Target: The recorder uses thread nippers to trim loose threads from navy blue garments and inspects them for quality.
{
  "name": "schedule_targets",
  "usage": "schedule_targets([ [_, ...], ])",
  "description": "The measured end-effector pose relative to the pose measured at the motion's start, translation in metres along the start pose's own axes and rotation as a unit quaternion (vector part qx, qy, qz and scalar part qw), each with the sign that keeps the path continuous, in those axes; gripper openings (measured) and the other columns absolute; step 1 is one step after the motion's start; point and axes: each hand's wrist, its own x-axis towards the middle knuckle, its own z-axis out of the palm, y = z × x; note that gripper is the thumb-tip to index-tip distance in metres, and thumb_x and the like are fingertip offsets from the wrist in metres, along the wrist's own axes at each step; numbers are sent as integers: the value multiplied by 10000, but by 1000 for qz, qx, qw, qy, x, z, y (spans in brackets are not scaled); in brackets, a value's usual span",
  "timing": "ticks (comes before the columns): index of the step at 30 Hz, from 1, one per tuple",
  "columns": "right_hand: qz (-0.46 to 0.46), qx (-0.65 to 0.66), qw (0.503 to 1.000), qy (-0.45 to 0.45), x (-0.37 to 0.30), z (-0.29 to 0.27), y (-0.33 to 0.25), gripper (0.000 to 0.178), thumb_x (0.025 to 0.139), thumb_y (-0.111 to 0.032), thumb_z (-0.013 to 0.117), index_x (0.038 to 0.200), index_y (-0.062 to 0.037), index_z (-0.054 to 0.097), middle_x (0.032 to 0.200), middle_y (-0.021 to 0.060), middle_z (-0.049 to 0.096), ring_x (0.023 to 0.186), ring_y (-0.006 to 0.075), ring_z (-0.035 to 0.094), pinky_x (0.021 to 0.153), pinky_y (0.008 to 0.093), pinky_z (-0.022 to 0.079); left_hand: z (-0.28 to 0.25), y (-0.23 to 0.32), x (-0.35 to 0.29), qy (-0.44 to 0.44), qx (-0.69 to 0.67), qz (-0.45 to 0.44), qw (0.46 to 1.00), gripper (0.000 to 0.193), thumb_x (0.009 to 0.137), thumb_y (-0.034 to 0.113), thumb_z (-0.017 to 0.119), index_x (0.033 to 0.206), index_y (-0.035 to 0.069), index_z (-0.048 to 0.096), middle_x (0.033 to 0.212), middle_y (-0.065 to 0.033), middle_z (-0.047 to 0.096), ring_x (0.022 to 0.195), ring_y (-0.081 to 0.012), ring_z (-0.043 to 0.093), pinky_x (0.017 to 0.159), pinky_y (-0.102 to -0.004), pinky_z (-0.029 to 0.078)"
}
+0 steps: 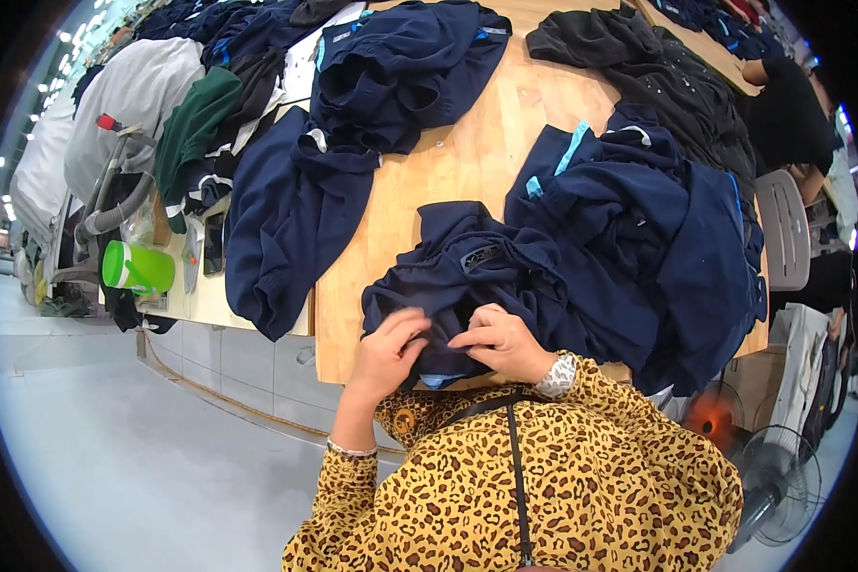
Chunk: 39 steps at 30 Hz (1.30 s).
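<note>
A crumpled navy garment (pixel 524 250) with a gathered band and a small dark label lies in front of me at the table's near edge. My left hand (pixel 388 351) bends its fingers onto the cloth at the garment's near left side, the fingertips slightly blurred. Just right of it, my right hand (pixel 507 345) pinches the same cloth between thumb and forefinger. A fold sits between the two hands, and a bit of light blue shows below it. Whether a thread or other small thing is also held cannot be made out.
A navy garment pile (pixel 658 248) with light blue strips lies to the right. More navy garments (pixel 391 76) lie at the far left, near black clothes (pixel 639 76). A green jug (pixel 138 267) and phone (pixel 214 243) rest leftward. A fan (pixel 777 477) stands lower right; a person (pixel 791 114) sits beyond.
</note>
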Motion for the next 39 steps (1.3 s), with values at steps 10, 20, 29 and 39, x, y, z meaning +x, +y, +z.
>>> schedule_targets([
  [10, -63, -122, 971, 197, -21, 7, 13, 143, 657, 3, 717, 757, -66, 641, 736, 28, 584, 712, 197, 568, 841, 363, 425, 12, -11, -24, 195, 151, 131, 960, 253, 626, -105, 679, 795, 45, 565, 794, -77, 583, 582, -214, 555, 490, -296, 438],
  [20, 240, 200, 948, 65, -8, 6, 14, 170, 865, -110, 617, 961, 24, 658, 867, 84, 695, 798, 89, 625, 726, 233, 482, 25, 18, 1, 70, 40, -13, 997, 228, 745, 28, 720, 960, 13, 646, 957, -81, 597, 671, -176, 630, 575, -266, 505],
  [29, 279, 263, 922, 59, -7, 6, 17, 141, 849, -92, 632, 939, 17, 634, 889, 64, 631, 794, 109, 593, 721, 243, 468, 37, -1, 12, 28, -210, -182, 960, 103, 870, 96, 632, 862, -7, 634, 715, -3, 589, 632, -59, 521, 552, -196, 406],
  [39, 189, 219, 953, 93, 12, 19, 9, 159, 832, -60, 643, 969, 21, 648, 840, 44, 623, 768, 92, 581, 702, 235, 467, 34, 11, 27, 52, -145, -152, 976, 125, 853, 105, 647, 820, -12, 619, 698, -36, 584, 585, -96, 510, 525, -230, 407],
])
